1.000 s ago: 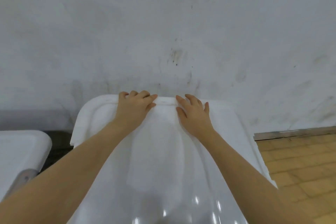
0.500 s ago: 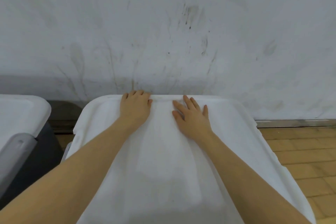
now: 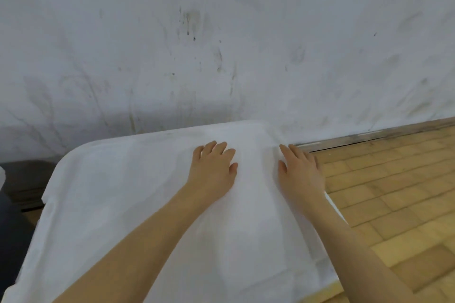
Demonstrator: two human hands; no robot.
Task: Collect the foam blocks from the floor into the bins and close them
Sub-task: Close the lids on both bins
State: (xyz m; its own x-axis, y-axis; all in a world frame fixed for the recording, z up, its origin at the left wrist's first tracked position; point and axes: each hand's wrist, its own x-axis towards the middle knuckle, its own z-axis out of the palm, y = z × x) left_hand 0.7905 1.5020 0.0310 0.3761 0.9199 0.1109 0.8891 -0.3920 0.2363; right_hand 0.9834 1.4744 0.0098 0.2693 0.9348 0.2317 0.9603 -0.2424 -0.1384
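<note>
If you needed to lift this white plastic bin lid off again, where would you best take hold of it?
Probably the white plastic bin lid lifts best by its overhanging right rim, gripped from the floor side: the far edge sits close to the wall. The left hand and right hand both rest flat on top.

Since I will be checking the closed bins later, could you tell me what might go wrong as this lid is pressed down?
Both hands press near the far right part of the white lid: the left hand flat on top, the right hand at the right edge. The near and left edges get no pressure, so they may stay unseated. The right hand's fingers lie at the rim and could be pinched if it snaps down.
</note>
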